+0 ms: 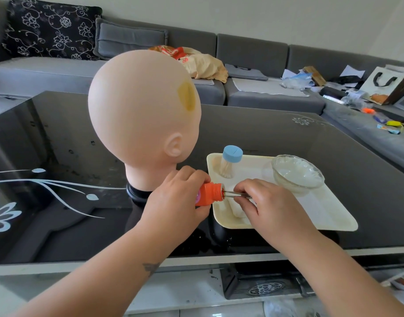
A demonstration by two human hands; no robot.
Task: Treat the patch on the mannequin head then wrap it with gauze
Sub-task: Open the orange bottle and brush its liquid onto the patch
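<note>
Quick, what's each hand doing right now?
Left hand: grips the orange bottle, tipped sideways.
Right hand: pinches metal tweezers, tips in the bottle's mouth.

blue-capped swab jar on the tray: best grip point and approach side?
Probably grip the blue-capped jar around its clear body just under the cap, coming from the front-right over the open tray. It stands upright and narrow, the cap overhanging as a stop. The mannequin head crowds its left side, and the glass bowl sits further right, so that gap looks clearest.
</note>
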